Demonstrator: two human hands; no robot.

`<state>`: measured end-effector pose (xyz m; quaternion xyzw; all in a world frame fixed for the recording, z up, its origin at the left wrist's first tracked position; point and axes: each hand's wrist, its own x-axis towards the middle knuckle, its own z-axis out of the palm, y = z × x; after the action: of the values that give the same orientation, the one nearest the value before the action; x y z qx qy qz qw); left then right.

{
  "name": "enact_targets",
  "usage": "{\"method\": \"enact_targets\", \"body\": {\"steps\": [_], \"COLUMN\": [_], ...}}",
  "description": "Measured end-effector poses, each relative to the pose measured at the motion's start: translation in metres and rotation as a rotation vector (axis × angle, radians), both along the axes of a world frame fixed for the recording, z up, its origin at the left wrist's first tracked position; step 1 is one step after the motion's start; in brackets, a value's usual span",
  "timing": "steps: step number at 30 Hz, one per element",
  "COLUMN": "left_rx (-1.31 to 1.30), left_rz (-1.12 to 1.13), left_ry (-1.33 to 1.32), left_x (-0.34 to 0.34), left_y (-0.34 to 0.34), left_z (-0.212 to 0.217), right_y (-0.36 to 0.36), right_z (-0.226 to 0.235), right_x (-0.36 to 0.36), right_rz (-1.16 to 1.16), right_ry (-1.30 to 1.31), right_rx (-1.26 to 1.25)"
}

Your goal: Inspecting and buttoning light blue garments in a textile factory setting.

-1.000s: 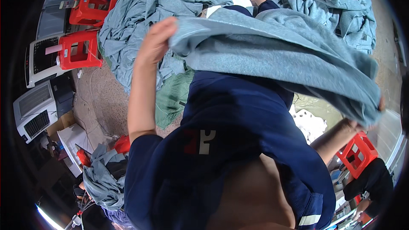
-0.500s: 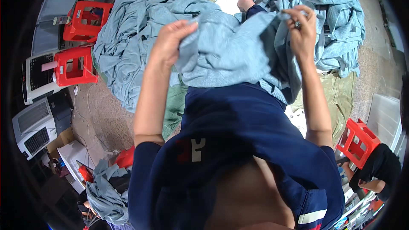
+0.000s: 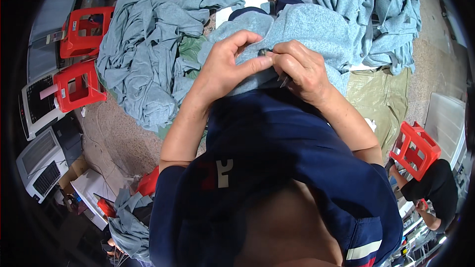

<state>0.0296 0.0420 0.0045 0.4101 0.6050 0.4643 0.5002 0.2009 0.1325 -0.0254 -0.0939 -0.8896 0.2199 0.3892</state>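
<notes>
A light blue knitted garment (image 3: 314, 27) is spread over my lap and legs. My left hand (image 3: 225, 64) is closed on its near edge, thumb stretched towards the other hand and fingers curled over the fabric. My right hand (image 3: 302, 69) meets it there, fingers bent round a small metal tool (image 3: 284, 81) whose exact kind is hidden by the fingers. A dark end shows between the two hands at the fabric's edge. The fingertips of both hands almost touch.
Heaps of similar blue knitwear lie to the left (image 3: 143, 54) and far right (image 3: 391, 10), over olive sheeting (image 3: 378, 99). Red stools (image 3: 79, 86) and white appliances (image 3: 42, 163) stand at left. Another red stool (image 3: 415, 151) is at right, beside a person in black (image 3: 433, 188).
Both hands were apart, holding the garment up and spread. They have come together over my lap, and the garment now lies lower across my legs.
</notes>
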Motion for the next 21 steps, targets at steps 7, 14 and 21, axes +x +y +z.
{"method": "enact_targets", "body": {"steps": [7, 14, 21], "left_rx": [0.127, 0.322, 0.232], "left_rz": [-0.161, -0.197, -0.140], "left_ry": [0.295, 0.616, 0.596], "left_x": [-0.011, -0.005, -0.009], "left_y": [-0.006, -0.008, -0.008], "left_z": [-0.001, 0.007, -0.004], "right_y": [-0.001, -0.001, -0.005], "right_z": [0.011, -0.001, -0.013], "right_x": [-0.007, -0.007, -0.004], "right_rz": [0.109, 0.056, 0.025], "right_ry": [-0.067, -0.208, -0.170], "right_rx": [-0.461, -0.526, -0.349]}}
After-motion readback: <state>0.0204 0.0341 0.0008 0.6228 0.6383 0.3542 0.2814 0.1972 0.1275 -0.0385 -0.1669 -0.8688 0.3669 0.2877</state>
